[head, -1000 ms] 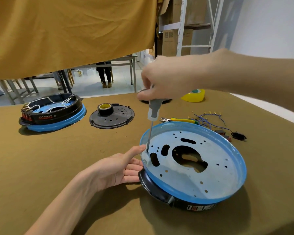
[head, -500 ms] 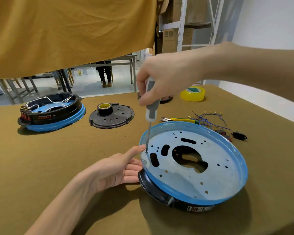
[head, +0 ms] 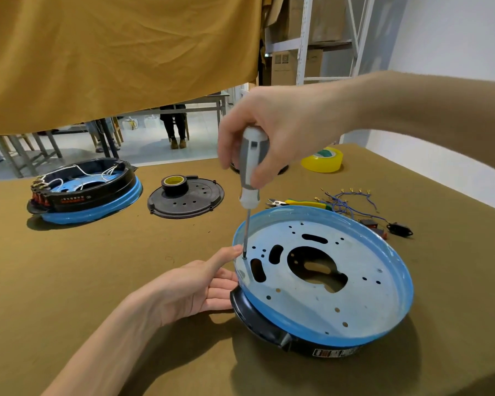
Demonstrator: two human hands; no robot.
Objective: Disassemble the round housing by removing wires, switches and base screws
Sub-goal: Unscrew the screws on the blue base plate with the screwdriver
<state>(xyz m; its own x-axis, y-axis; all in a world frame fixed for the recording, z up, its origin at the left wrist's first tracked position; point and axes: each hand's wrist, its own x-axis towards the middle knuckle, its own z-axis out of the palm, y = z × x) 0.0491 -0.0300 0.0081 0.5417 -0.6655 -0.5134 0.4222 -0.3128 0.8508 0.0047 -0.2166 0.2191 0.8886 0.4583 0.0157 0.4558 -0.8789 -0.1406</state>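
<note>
A round housing (head: pixel 355 304) lies upside down on the table, its blue-rimmed metal base plate facing up over a black body. My right hand (head: pixel 280 138) grips the grey and white handle of a screwdriver (head: pixel 250 178) held upright. Its tip rests on a screw (head: pixel 244 256) near the plate's left edge. My left hand (head: pixel 195 287) lies flat against the housing's left side, thumb next to the screwdriver tip. Loose blue wires (head: pixel 346 200) and small switches (head: pixel 399 228) lie behind the housing.
A second housing (head: pixel 83 192) with wires inside stands at the far left. Beside it lies a black round cover (head: pixel 186 200) with a roll of tape on it. Yellow-handled cutters (head: pixel 297 202) and a yellow tape roll (head: pixel 322 160) lie further back. An ochre cloth hangs above.
My right hand has shifted its fingers lower around the screwdriver handle, turning it. The tip stays on the same screw. My left hand and the housing have not moved.
</note>
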